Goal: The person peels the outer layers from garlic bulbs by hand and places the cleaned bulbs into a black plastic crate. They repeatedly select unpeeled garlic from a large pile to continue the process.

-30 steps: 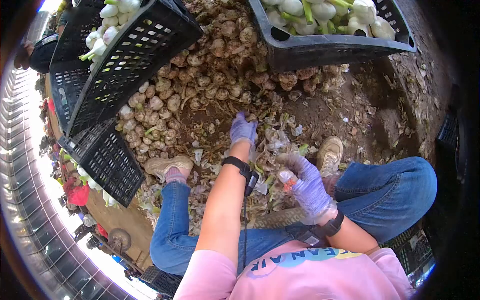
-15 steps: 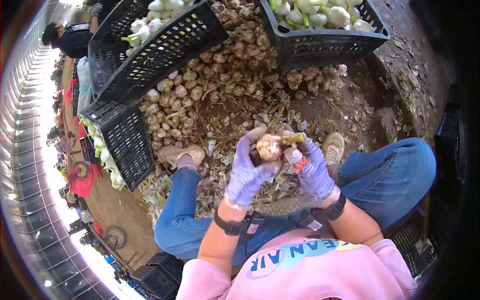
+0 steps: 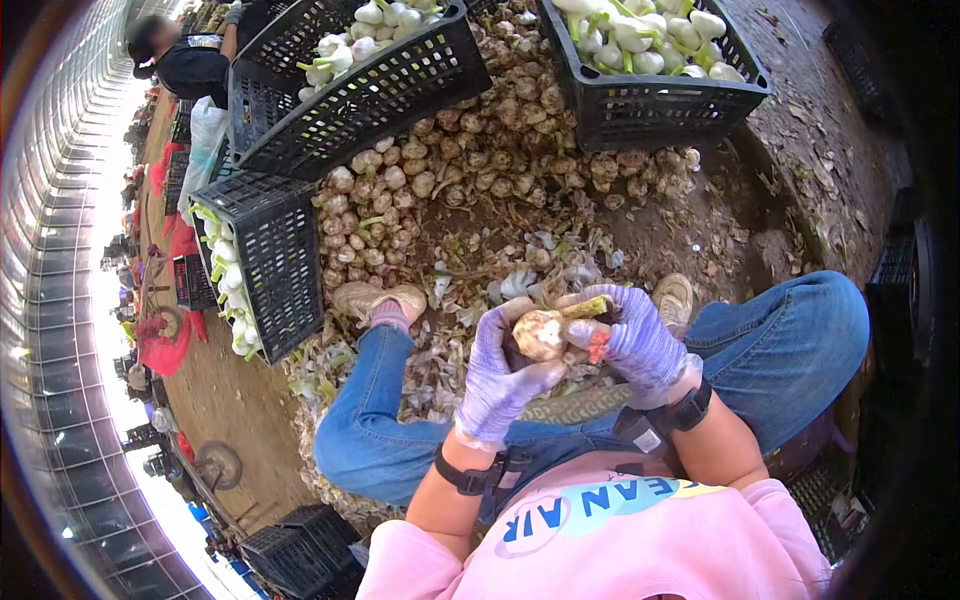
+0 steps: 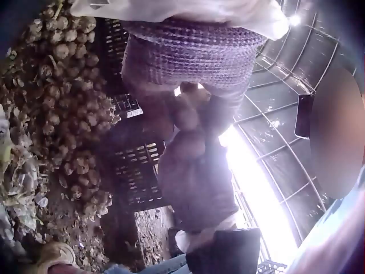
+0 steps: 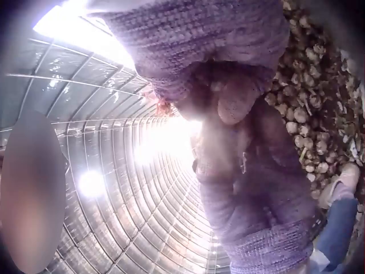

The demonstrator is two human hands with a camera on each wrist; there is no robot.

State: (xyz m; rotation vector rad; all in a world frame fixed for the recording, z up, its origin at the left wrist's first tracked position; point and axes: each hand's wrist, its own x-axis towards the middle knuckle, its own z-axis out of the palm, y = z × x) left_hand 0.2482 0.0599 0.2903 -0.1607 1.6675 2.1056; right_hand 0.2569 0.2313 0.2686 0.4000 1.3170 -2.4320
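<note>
In the head view, a garlic bulb (image 3: 538, 336) with dirty outer skin and a pale patch is held between two hands in purple knit gloves, above the lap. My left hand (image 3: 495, 375) grips the bulb from its left side, fingers curled behind it. On the other side my right hand (image 3: 643, 343) pinches it near the neck, its thumb against the bulb. The short green-brown stem (image 3: 588, 308) sticks out over the right fingers. Orange-red material (image 3: 598, 347) wraps part of the right thumb. Both wrist views are dark around the bulb, which the gloves mostly hide.
Unpeeled garlic bulbs (image 3: 440, 165) are heaped ahead, with peeled skins (image 3: 450, 355) strewn between the legs. Black crates of cleaned garlic stand at the back left (image 3: 370, 105), back right (image 3: 670, 105) and, tipped sideways, at left (image 3: 280, 265). Another person (image 3: 195, 65) is at far left.
My left hand has come up from the floor with a garlic bulb and met the right hand, which now pinches it too. Since half a second ago, the bulb sits slightly lower in the head view.
</note>
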